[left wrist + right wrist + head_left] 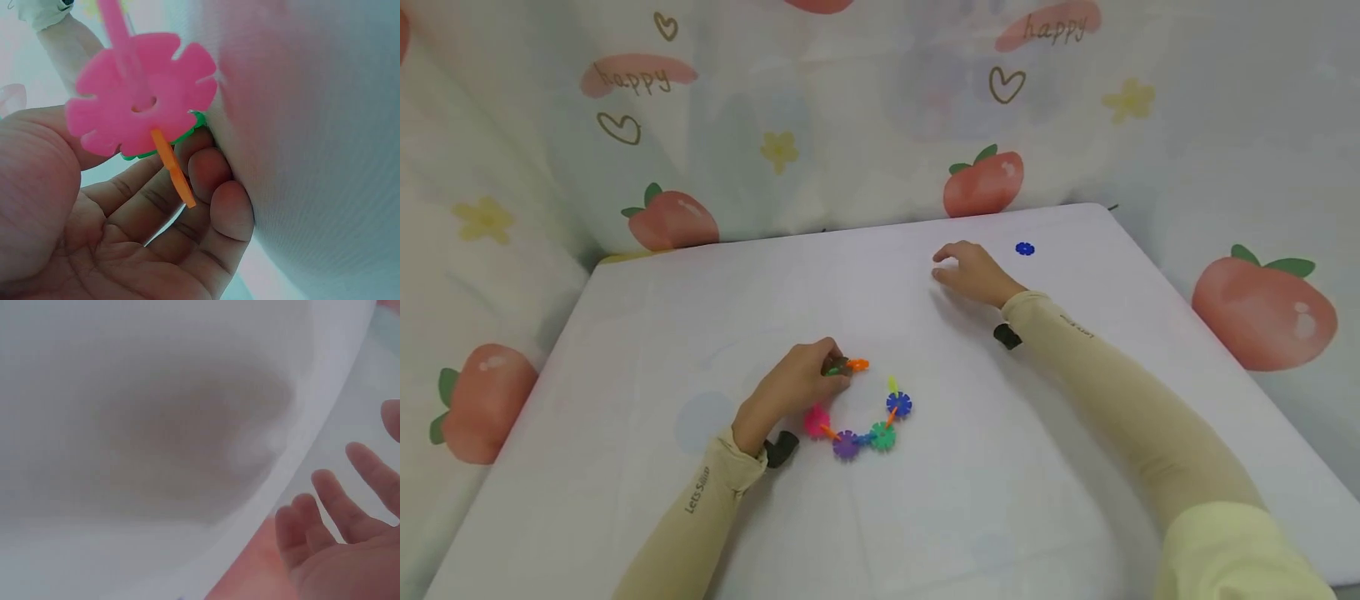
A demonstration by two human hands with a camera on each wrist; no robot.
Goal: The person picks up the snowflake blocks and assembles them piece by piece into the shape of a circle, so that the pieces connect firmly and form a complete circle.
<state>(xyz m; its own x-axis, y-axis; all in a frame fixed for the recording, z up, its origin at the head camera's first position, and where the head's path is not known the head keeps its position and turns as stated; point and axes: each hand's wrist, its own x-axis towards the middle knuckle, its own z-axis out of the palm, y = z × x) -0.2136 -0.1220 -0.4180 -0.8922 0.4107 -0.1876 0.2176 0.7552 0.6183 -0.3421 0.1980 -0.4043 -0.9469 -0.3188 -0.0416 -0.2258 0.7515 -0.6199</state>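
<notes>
A chain of colourful notched plastic discs curves in an open ring on the table, with a purple disc point(846, 445), a green disc point(883, 436) and a blue disc point(898, 405) lying flat. My left hand point(793, 379) pinches the ring's upper left end, near an orange disc point(858, 365). In the left wrist view a pink disc point(144, 94) stands before the curled fingers, a green edge behind it. My right hand point(973, 273) hovers over the far side of the table, fingers loosely bent and holding nothing. A loose blue disc point(1025, 248) lies just beyond it.
The white-covered table point(625, 350) ends at a hanging cloth point(865, 108) printed with fruit and hearts. Each wrist carries a small black camera, such as the left one point(782, 449), close above the tabletop.
</notes>
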